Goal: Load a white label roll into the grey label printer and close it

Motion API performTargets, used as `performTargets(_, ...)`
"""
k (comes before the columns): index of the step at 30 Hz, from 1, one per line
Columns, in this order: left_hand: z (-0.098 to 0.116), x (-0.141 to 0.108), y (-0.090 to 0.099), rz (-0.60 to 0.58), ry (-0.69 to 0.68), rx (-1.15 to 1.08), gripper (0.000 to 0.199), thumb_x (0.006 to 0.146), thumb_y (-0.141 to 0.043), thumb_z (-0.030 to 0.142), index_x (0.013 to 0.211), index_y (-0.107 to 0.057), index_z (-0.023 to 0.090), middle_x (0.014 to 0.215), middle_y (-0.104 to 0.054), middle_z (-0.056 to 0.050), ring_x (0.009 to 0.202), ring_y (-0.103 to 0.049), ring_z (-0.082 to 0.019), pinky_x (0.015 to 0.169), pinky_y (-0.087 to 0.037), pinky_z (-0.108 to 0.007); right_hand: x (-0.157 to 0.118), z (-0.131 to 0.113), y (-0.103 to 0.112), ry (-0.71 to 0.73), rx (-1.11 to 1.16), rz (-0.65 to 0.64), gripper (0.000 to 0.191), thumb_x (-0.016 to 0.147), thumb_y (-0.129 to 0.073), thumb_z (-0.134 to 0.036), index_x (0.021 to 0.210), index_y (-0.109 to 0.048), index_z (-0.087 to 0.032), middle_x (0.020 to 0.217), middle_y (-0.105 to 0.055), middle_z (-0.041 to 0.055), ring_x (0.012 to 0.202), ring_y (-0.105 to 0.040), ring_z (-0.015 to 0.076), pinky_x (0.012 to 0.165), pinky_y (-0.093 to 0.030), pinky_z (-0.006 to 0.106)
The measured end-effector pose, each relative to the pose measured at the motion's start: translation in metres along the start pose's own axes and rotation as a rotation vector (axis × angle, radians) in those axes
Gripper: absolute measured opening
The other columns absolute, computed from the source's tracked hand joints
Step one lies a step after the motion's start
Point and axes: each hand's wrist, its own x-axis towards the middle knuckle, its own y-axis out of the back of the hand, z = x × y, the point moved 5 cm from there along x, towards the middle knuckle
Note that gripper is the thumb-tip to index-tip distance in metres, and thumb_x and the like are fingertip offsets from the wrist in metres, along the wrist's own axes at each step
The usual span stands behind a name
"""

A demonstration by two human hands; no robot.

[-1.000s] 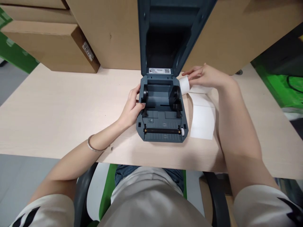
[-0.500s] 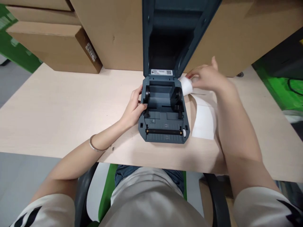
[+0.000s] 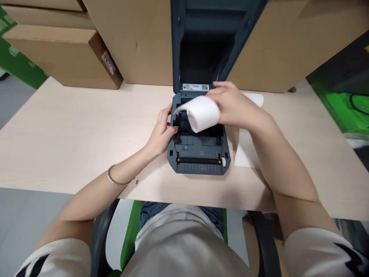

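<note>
A dark blue-grey printer [image 3: 198, 150] sits on the table with its lid [image 3: 207, 50] raised. My left hand [image 3: 163, 132] grips the printer's left side, thumb over the rim. Above the open compartment, my right hand [image 3: 229, 102] holds a white paper roll [image 3: 203, 113] by its right end. The roll is tilted, and a loose paper end sticks out to the left. A black roller [image 3: 198, 161] with a white gear lies across the printer's front. To the right of the printer is a strip of white paper [image 3: 247, 150], partly hidden by my right forearm.
Cardboard boxes [image 3: 57, 54] are stacked at the back left of the light wooden table [image 3: 72, 138]. Large cardboard [image 3: 276, 46] stands behind the printer. A green and black object [image 3: 346, 80] lies beyond the table's right edge.
My right hand has moved left with the paper roll, from beside the printer to over its open compartment. The white strip at the right has shifted. My left hand has kept its grip.
</note>
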Motion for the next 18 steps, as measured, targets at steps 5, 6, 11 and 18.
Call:
performTargets(5,0.002,-0.001,-0.001,0.000,0.003,-0.005,0.074,0.096,-0.063,0.045,0.164,-0.037,0.030,0.167,-0.045,-0.010,0.152,-0.044,-0.035,0.118,-0.050,-0.048,0.006,0.000,-0.029,0.047,-0.097,-0.128,0.023,0.084,-0.061,-0.023,0.094,-0.082,-0.024,0.094,-0.080,0.0063,0.102,-0.071,0.0287,0.131,-0.028,0.063)
performTargets(6,0.002,-0.001,-0.001,0.001,0.005,-0.005,0.074,0.095,-0.063,0.043,0.164,-0.038,0.030,0.167,-0.045,-0.010,0.152,-0.044,-0.035,0.117,-0.051,-0.048,0.004,0.000,-0.029,0.052,-0.103,-0.143,0.021,0.085,-0.061,-0.024,0.091,-0.081,-0.024,0.094,-0.080,0.0058,0.102,-0.071,0.0287,0.133,-0.024,0.065)
performTargets(11,0.001,0.000,-0.001,0.001,0.011,-0.018,0.078,0.091,-0.063,0.039,0.164,-0.037,0.031,0.168,-0.044,-0.009,0.153,-0.044,-0.035,0.110,-0.055,-0.045,-0.004,0.000,-0.011,0.022,0.111,-0.172,0.034,0.098,-0.054,-0.043,0.082,-0.078,-0.025,0.101,-0.081,0.0023,0.104,-0.072,0.0254,0.137,-0.012,0.065)
performTargets(18,0.004,-0.001,-0.001,0.014,0.001,0.023,0.072,0.096,-0.060,0.047,0.163,-0.039,0.031,0.164,-0.049,-0.010,0.150,-0.046,-0.037,0.119,-0.050,-0.051,-0.019,-0.011,0.020,-0.047,0.448,-0.319,0.055,0.103,-0.048,-0.070,0.103,-0.082,-0.027,0.124,-0.080,0.0034,0.138,-0.064,0.0317,0.130,-0.040,0.052)
